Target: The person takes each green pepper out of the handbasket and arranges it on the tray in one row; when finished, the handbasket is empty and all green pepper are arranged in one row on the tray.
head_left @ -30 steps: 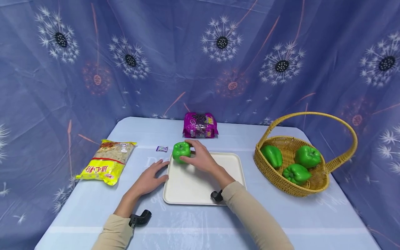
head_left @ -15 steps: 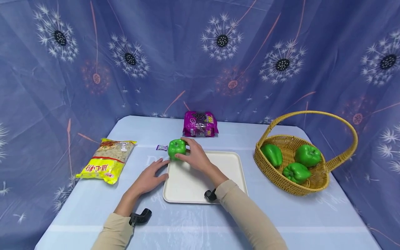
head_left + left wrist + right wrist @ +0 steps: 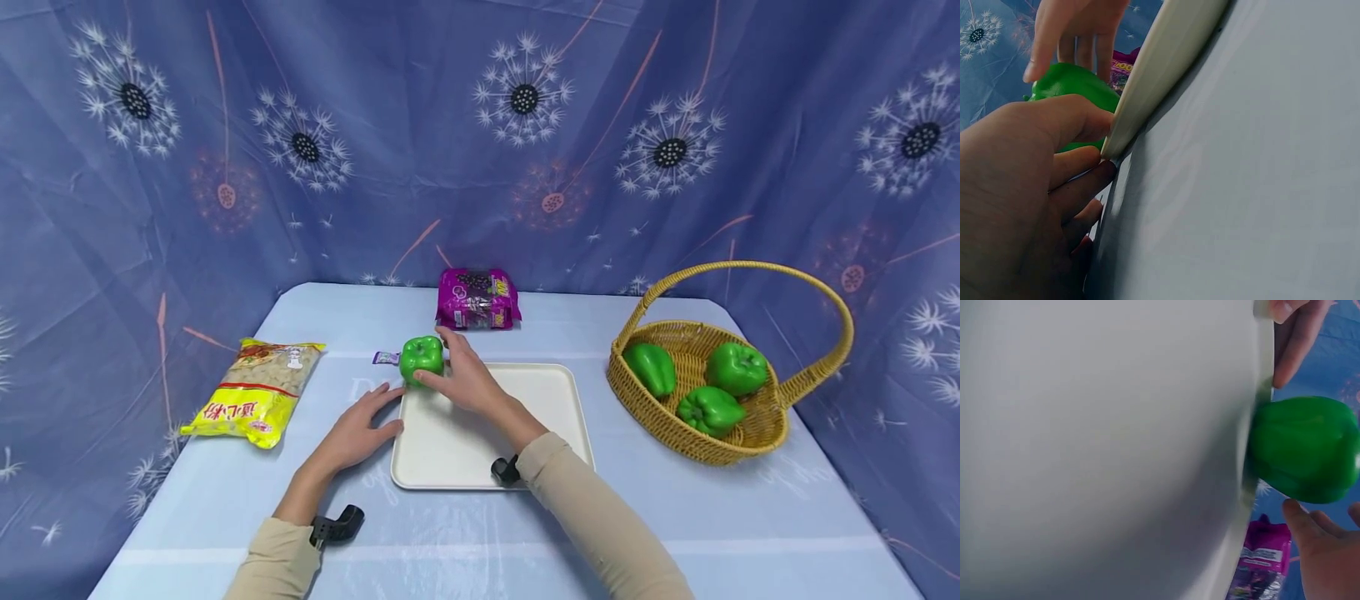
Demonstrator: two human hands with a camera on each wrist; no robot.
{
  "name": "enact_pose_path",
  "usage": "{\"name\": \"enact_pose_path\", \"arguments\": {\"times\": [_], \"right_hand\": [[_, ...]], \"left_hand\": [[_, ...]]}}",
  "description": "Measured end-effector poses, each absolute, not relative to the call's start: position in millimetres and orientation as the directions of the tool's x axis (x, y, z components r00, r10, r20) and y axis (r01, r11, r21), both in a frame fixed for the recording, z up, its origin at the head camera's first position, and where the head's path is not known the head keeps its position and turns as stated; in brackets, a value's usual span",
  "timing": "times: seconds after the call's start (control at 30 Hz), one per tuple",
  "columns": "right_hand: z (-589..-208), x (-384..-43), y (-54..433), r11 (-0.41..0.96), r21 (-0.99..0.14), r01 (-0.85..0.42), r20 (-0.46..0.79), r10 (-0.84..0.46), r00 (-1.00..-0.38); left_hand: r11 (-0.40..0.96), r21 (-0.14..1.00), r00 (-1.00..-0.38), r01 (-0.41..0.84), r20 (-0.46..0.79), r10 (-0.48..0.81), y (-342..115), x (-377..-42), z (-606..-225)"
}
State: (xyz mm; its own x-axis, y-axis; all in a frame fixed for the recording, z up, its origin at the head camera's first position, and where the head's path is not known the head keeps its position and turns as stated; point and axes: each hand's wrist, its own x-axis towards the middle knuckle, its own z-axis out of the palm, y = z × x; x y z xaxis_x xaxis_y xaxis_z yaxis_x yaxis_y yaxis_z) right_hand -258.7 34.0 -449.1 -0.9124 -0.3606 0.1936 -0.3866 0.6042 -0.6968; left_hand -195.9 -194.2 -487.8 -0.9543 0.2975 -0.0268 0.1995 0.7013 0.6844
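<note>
A green bell pepper (image 3: 422,358) stands upright at the far left corner of the cream rectangular tray (image 3: 487,433). My right hand (image 3: 468,375) is just right of the pepper in the head view, thumb in front and fingers behind, spread wider than the pepper. In the right wrist view, one fingertip (image 3: 1290,506) is right at the pepper's side. My left hand (image 3: 362,429) rests at the tray's left side, thumb and fingertips touching its rim; the left wrist view shows the thumb (image 3: 1088,122) on the edge.
A wicker basket (image 3: 645,421) with several green peppers stands on the right. At the left lies a yellow bag of food pieces (image 3: 258,387). A purple snack pack (image 3: 477,300) sits at the back. A small purple packet (image 3: 386,357) lies beside the pepper.
The right hand has moved the pepper left to the tray's corner, and its fingers have since loosened from it. The left hand has stayed at the tray's edge.
</note>
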Motion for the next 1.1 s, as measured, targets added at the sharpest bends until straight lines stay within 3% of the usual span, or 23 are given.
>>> {"name": "enact_pose_path", "arguments": {"times": [0.8, 1.1], "right_hand": [[-413.5, -249.4, 87.4, 0.691, -0.462, -0.556, 0.188, -0.536, -0.823], [-404.5, -244.8, 111.2, 0.716, -0.426, -0.553, 0.165, -0.539, -0.826]], "left_hand": [[0.700, 0.687, -0.960, 0.194, -0.015, 0.281, -193.0, -193.3, -488.0], [0.697, 0.689, -0.957, 0.199, -0.016, 0.288, -192.5, -193.2, -488.8]]}}
